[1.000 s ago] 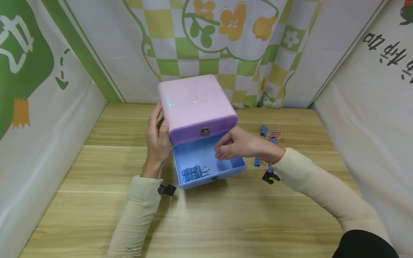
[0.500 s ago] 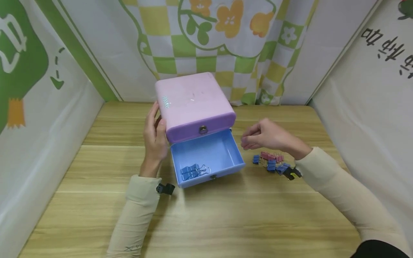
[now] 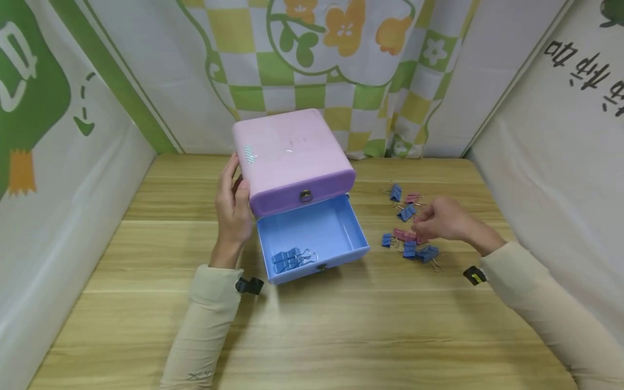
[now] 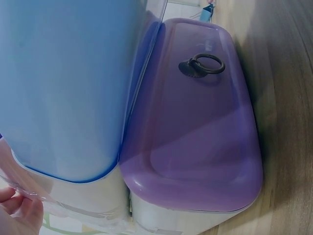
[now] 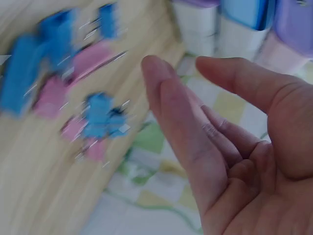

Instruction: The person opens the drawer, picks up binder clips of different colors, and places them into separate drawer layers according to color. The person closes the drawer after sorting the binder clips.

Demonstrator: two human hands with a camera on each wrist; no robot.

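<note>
1. Nearest, two clips' worth of blue metal, the drawer clips (image 3: 287, 260), can be seen lying in the front left corner of the blue drawer (image 3: 312, 230), wire handles pointed right.
2. The blue drawer itself is pulled out toward the person, its front turned slightly right; its long side is run left to right, the right end set farther back.
3. Right of the blue drawer, the loose clips (image 3: 409, 249), blue and pink with gold-toned handles, are scattered on the tabletop (image 3: 341, 336). The nearest blue one is pointed with its handles right and nearward; the farthest blue one's are pointed toward the drawer side.
4. The right hand (image 3: 446, 219) is held over those clips, forearm slanted in from the right. Its grip is released: thumb and forefinger are parted.
5. Left of and behind the blue drawer, the left hand (image 3: 233, 211) is rested against the box (image 3: 292, 154), thumb nearward; its grip is unclenched.
6. Above the blue drawer, the box is topped in pink with a purple front; behind it, a checked curtain (image 3: 312, 97) is hung.
</note>
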